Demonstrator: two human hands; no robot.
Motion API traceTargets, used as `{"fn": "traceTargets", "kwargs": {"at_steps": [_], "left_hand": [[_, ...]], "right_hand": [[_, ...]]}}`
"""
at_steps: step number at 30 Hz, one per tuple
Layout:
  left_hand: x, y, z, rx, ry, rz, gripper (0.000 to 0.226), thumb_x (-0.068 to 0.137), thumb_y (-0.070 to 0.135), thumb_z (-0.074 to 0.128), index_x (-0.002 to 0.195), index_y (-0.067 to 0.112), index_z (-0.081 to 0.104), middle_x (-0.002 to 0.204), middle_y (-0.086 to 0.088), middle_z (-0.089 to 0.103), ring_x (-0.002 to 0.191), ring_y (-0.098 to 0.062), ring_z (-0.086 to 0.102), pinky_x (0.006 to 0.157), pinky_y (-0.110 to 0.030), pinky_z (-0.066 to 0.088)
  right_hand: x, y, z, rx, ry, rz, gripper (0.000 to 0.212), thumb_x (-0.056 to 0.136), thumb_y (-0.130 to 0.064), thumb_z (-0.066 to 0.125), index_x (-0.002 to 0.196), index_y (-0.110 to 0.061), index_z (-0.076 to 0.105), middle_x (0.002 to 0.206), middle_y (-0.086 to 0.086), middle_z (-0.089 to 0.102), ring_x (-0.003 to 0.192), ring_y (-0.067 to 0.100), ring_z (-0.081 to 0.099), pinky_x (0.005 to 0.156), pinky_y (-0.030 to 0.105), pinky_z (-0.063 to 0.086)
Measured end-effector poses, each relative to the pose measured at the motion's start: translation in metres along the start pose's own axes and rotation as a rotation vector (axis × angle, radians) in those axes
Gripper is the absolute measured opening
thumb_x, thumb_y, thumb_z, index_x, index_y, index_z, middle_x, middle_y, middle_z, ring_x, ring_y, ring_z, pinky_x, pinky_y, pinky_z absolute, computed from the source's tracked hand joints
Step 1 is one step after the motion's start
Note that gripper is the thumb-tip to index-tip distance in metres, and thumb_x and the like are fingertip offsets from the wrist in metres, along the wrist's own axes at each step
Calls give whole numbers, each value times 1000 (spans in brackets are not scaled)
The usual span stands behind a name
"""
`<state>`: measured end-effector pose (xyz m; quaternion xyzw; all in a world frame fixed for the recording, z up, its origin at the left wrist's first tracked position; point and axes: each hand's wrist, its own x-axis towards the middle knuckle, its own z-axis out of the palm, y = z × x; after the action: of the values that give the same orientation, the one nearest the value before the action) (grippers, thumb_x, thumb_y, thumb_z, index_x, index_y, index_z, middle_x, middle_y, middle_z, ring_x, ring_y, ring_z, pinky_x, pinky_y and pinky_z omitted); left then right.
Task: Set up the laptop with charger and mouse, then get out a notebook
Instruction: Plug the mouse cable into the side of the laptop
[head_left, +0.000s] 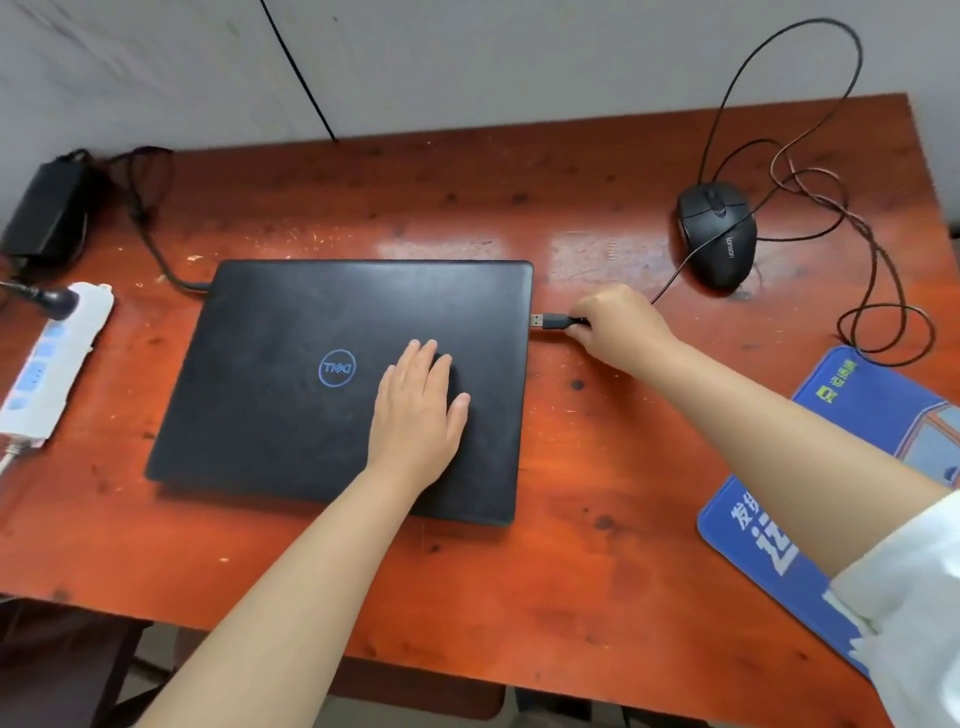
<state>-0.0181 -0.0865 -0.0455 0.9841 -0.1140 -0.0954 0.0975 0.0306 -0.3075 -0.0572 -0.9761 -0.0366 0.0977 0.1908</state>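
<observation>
A closed black laptop (291, 374) lies in the middle of the red-brown table. My left hand (418, 410) rests flat on its lid, fingers slightly apart, holding nothing. My right hand (618, 325) pinches the black USB plug (550, 321) of the mouse cable; the plug's metal tip is right at the laptop's right edge. The black wired mouse (717, 234) sits at the back right, its cable looping behind it. The charger brick (47, 213) lies at the far left, and its cable (156, 249) reaches the laptop's back left corner. No notebook is in view.
A white power strip (47, 358) with a black plug in it lies along the left edge. A blue mouse pad (857, 415) sits at the right edge, partly under my right arm. The mouse cable (878, 291) coils loosely between mouse and pad.
</observation>
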Motion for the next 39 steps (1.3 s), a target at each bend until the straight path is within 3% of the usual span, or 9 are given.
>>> {"fn": "traceTargets", "kwargs": {"at_steps": [6, 11, 16, 19, 28, 33, 39], "left_hand": [[-4, 0, 3, -17, -1, -27, 47, 97, 24, 41, 139, 3, 36, 153, -10, 26, 145, -23, 12, 118, -38, 12], [0, -4, 4, -34, 15, -52, 47, 96, 22, 42, 137, 0, 37, 152, -13, 28, 144, -25, 15, 118, -40, 13], [2, -7, 6, -38, 24, -66, 47, 97, 24, 41, 138, 2, 36, 153, -11, 26, 145, -24, 13, 118, -39, 13], [1, -10, 8, -34, 26, -72, 48, 97, 24, 40, 139, 2, 35, 153, -11, 26, 145, -24, 12, 118, -38, 13], [1, -12, 10, -63, 30, -82, 48, 97, 24, 39, 140, 3, 32, 154, -11, 25, 145, -23, 12, 118, -38, 12], [0, -11, 11, -87, 20, -84, 49, 97, 23, 38, 142, 5, 30, 155, -8, 23, 145, -20, 11, 119, -36, 8], [0, -11, 13, -113, 24, -96, 49, 97, 22, 41, 141, 4, 31, 154, -7, 24, 145, -19, 12, 119, -36, 7]], "right_hand": [[7, 2, -7, 22, -64, -7, 22, 87, -17, 53, 92, 2, 65, 93, 25, 66, 84, 35, 58, 65, 35, 43], [11, 1, -11, -4, -74, -54, 23, 88, -16, 54, 91, 3, 66, 87, 26, 66, 70, 26, 43, 47, 28, 24], [10, 5, -6, -17, -79, -114, 27, 89, -18, 53, 96, 6, 65, 93, 26, 68, 86, 37, 58, 67, 36, 41], [9, 6, -4, -25, -51, -159, 27, 88, -17, 54, 95, 6, 65, 93, 26, 68, 88, 37, 58, 66, 36, 37], [16, 4, -6, -36, -53, -213, 27, 88, -16, 53, 96, 8, 64, 92, 25, 66, 88, 37, 57, 73, 40, 42], [16, -1, -5, -65, -66, -220, 25, 89, -15, 52, 85, 8, 61, 90, 25, 63, 89, 35, 55, 68, 37, 38], [16, 0, -3, -65, -46, -225, 25, 89, -15, 51, 87, 7, 61, 93, 23, 63, 91, 34, 56, 68, 36, 38]]}}
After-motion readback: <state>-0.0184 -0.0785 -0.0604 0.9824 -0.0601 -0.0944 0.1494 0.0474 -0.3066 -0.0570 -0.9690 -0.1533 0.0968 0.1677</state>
